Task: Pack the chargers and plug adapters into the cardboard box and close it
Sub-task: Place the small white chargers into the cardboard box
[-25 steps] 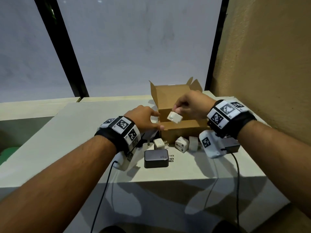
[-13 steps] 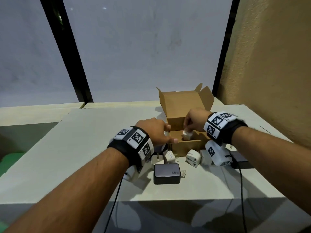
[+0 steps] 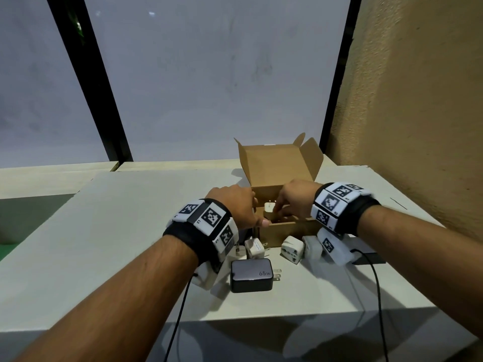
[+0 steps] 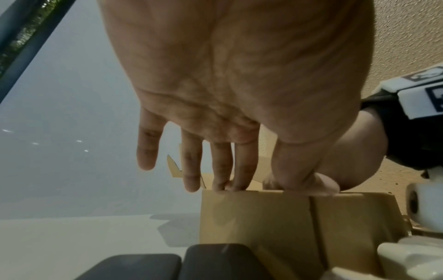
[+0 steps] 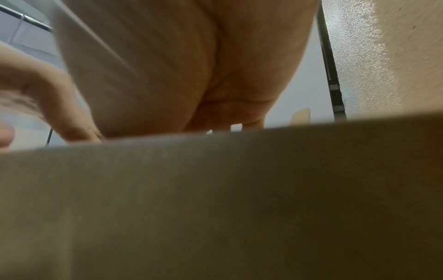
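Observation:
The open cardboard box (image 3: 287, 229) stands on the table with its lid (image 3: 274, 163) upright. My right hand (image 3: 277, 209) reaches down into the box and pinches a white plug adapter (image 3: 268, 205) just inside it. In the right wrist view the box wall (image 5: 215, 208) hides the fingers. My left hand (image 3: 258, 213) rests on the box's front-left corner, straight fingers (image 4: 239, 181) and thumb on the rim. In front of the box lie a black 65W charger (image 3: 251, 274), a small white charger (image 3: 254, 248) and two white adapters (image 3: 292, 248) (image 3: 312, 248).
The white table (image 3: 130, 231) ends at a front edge just below the black charger. A rough tan wall (image 3: 418, 100) stands close on the right. A dark flat object (image 3: 371, 258) lies under my right wrist. Cables hang from both wrists over the table's front.
My right hand has carried the white adapter from above the box's front wall down into the box. My left hand has stayed on the box's corner.

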Tool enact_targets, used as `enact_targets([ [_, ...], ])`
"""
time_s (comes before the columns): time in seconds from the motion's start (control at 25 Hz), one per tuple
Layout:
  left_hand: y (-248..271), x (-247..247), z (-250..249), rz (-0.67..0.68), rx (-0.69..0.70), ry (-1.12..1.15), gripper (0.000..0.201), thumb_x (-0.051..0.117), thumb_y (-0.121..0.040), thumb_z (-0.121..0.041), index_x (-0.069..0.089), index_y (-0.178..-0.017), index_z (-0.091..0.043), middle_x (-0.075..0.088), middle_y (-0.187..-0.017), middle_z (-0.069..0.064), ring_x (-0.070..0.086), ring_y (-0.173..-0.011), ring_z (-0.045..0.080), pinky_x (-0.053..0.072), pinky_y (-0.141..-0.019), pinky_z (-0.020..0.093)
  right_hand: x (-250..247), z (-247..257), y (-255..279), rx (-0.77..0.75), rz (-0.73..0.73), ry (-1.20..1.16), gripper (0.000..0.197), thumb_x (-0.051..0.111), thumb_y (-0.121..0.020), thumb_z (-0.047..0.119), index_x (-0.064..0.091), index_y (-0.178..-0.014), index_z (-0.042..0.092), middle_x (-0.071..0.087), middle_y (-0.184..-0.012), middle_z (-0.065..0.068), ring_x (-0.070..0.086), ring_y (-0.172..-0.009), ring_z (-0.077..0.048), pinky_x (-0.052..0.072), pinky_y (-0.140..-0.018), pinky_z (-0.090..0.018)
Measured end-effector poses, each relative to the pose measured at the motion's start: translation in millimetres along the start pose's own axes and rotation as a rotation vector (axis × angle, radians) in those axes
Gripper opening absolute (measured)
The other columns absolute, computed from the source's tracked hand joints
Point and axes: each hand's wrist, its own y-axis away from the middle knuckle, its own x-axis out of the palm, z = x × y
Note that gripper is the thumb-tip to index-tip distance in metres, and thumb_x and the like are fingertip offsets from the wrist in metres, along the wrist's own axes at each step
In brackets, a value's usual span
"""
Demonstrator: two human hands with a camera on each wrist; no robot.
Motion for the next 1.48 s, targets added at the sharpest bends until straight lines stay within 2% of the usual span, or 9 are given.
enact_targets([
  [0.32,1.0,7.3,6.8,-0.010,0.001,0.063,0.067,0.057,-0.081,-0.065,0.047,-0.138,-0.031,0.045,-0.147,-0.014,0.051,-0.125,0.017,0.040,-0.097,0.036,2.7,11.1,-22.2,-0.027,0.042,0.050,0.038,0.055,-0.091,0.016,0.061,-0.127,0.028,0.066,-0.121,-0.001,0.061,-0.103,-0.021,0.051,-0.090,-0.033],
  [0.44,1.5,11.0,11.6,-0.022,0.003,0.106,0.071,0.054,-0.079,-0.069,0.045,-0.140,-0.035,0.038,-0.150,-0.018,0.048,-0.129,0.016,0.040,-0.098,0.037,-2.0,11.3,2.6,-0.023,-0.040,-0.012,0.035,0.059,-0.090,0.024,0.061,-0.125,0.027,0.065,-0.120,0.003,0.060,-0.106,-0.020,0.051,-0.093,-0.036],
  [0.56,2.3,12.9,16.6,-0.028,0.057,0.116,0.076,0.051,-0.078,-0.072,0.041,-0.144,-0.034,0.033,-0.152,-0.021,0.045,-0.132,0.015,0.038,-0.102,0.037,-0.6,15.1,44.6,-0.040,-0.138,-0.093,0.021,0.062,-0.088,0.029,0.068,-0.107,0.032,0.064,-0.105,0.010,0.060,-0.097,-0.014,0.053,-0.086,-0.035],
  [0.68,-0.7,10.7,25.0,-0.068,0.092,0.111,0.090,0.053,-0.070,-0.079,0.031,-0.147,-0.039,0.039,-0.152,-0.009,0.044,-0.133,0.019,0.040,-0.102,0.039,7.3,24.0,80.5,-0.095,-0.186,-0.009,0.024,0.063,-0.085,0.037,0.062,-0.109,0.035,0.052,-0.102,0.012,0.054,-0.090,-0.012,0.051,-0.078,-0.032],
  [0.84,-7.9,16.5,25.0,0.012,0.141,0.083,0.122,0.051,-0.065,-0.083,-0.018,-0.150,-0.028,-0.016,-0.160,-0.001,-0.011,-0.148,0.020,0.004,-0.118,0.053,24.0,29.3,93.1,-0.137,-0.096,0.063,0.042,0.066,-0.082,0.040,0.056,-0.122,0.030,0.055,-0.114,0.009,0.053,-0.100,-0.015,0.050,-0.084,-0.034],
  [0.92,-11.9,23.3,20.7,0.033,0.135,0.076,0.121,0.045,-0.068,-0.083,-0.023,-0.149,-0.022,-0.023,-0.158,-0.002,-0.019,-0.146,0.017,-0.001,-0.118,0.054,30.5,28.1,91.1,-0.155,-0.080,0.070,0.046,0.068,-0.083,0.033,0.054,-0.126,0.028,0.056,-0.120,0.007,0.051,-0.108,-0.016,0.046,-0.090,-0.032],
  [1.12,-18.7,28.5,16.4,0.044,0.107,0.110,0.107,0.037,-0.078,-0.079,-0.011,-0.153,-0.019,-0.013,-0.161,-0.002,-0.006,-0.149,0.014,0.003,-0.118,0.048,21.4,24.1,91.3,-0.223,-0.100,0.042,0.029,0.064,-0.085,0.041,0.060,-0.112,0.032,0.059,-0.106,0.011,0.051,-0.096,-0.011,0.045,-0.082,-0.027],
  [1.32,-9.6,14.7,7.9,-0.009,0.110,-0.009,0.105,0.046,-0.077,-0.078,0.011,-0.154,-0.017,0.007,-0.162,-0.001,0.016,-0.148,0.019,0.017,-0.117,0.040,-18.4,-4.8,66.0,-0.054,-0.318,-0.272,0.023,0.071,-0.079,0.036,0.056,-0.096,0.031,0.053,-0.102,0.006,0.053,-0.092,-0.013,0.047,-0.078,-0.023],
  [1.48,-2.8,17.9,7.1,-0.045,0.082,0.040,0.108,0.056,-0.067,-0.081,0.019,-0.152,-0.025,0.015,-0.161,-0.008,0.027,-0.144,0.017,0.028,-0.112,0.037,-19.4,-18.9,22.0,0.065,-0.174,-0.166,0.040,0.081,-0.069,0.036,0.064,-0.104,0.026,0.057,-0.107,0.001,0.055,-0.096,-0.017,0.050,-0.080,-0.029],
])
